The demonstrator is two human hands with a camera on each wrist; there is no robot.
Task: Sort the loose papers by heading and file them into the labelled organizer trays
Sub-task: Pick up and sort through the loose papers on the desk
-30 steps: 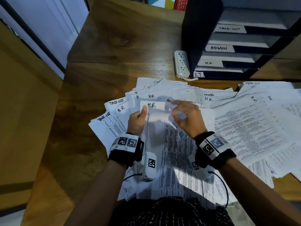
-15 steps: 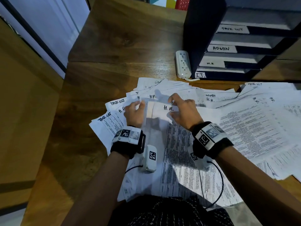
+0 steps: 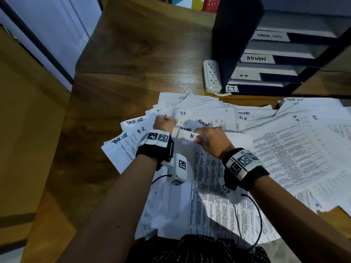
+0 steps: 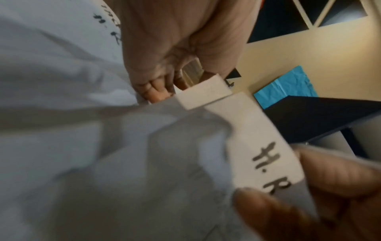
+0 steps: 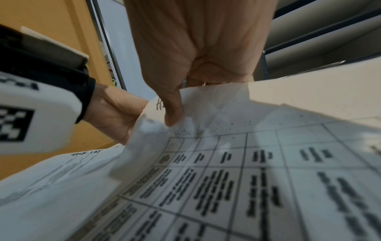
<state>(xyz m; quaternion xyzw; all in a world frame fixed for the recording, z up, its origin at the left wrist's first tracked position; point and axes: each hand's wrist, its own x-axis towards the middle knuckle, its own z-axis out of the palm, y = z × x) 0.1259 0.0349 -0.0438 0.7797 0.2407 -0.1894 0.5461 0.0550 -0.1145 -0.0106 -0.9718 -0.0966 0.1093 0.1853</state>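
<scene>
Loose printed papers [image 3: 296,149] with handwritten headings lie spread over the wooden desk [image 3: 133,59]. My right hand [image 3: 201,138] pinches the top edge of a sheet headed "H.R" [image 3: 193,136], thumb [image 5: 172,112] pressed on its face. My left hand [image 3: 170,122] is curled and grips the top left corner of paper [image 4: 204,91]; a blurred sheet also headed "H.R" [image 3: 183,113] rises beside it. The dark organizer [image 3: 233,44] stands at the back right, its trays labelled TASK LIST [image 3: 268,36], ADMIN [image 3: 256,58], H.R [image 3: 244,75] and I.T. [image 3: 232,89].
A white power strip [image 3: 211,76] lies against the organizer's left side. Sheets headed TASK LIST [image 3: 134,122] and ADMIN [image 3: 203,122] are mixed in the pile. Bare wood shows at the back left, and the desk's left edge drops to the floor.
Both hands have moved away from me along the pile. The right hand slid its "H.R" sheet to the right, while the left hand curled and lifted a corner further back.
</scene>
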